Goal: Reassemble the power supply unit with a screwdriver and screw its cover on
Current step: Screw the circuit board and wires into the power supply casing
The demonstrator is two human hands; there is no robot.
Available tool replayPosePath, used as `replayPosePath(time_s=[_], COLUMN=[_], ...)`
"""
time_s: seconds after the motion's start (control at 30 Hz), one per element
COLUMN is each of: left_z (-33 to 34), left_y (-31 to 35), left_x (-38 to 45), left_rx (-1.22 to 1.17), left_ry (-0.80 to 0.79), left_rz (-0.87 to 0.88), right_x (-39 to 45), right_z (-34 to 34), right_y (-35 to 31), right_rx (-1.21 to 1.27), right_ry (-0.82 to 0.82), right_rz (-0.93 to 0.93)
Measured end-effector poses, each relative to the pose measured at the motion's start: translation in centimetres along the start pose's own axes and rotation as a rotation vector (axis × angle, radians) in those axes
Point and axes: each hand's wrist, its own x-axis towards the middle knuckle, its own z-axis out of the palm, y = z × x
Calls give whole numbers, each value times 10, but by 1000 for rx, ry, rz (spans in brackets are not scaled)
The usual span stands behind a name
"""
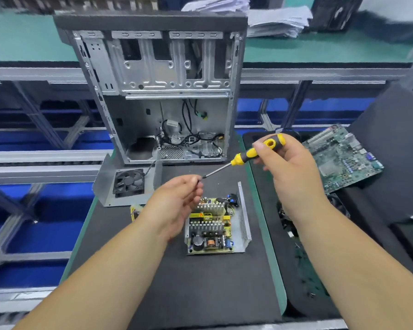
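I saw the open computer case (153,91) standing upright at the far edge of the dark mat (177,282), with bare mat nearest me. The fan cover (126,184) lay left of centre, a motherboard (343,158) well right. The power supply unit (215,225) sat mid-mat, uncovered, circuit board exposed. My right hand (289,167) gripped the screwdriver (248,153); my left hand (177,201) pinched at its tip.

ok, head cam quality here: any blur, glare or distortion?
Head view: centre sharp, the power supply unit and screwdriver crisp; edges smeared, paper stack blurred; wide-angle bends the bench rails; lighting even and soft, no harsh glare on the computer case.
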Motion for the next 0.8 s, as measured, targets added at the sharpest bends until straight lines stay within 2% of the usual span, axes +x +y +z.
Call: replayPosePath(time_s=[0.23, 0.47, 0.8], left_z=[49, 88, 106], left_y=[-17, -28, -38], left_x=[-32, -61, -65], left_rx=[-62, -82, -83], left_ry=[-82, -120, -156], left_rz=[63, 98, 74], right_x=[-19, -37, -44], right_z=[-54, -97, -117], right_y=[-16, -31, -42], right_rx=[84, 87, 70], right_ry=[34, 53, 50], right_rz=[-48, -3, -35])
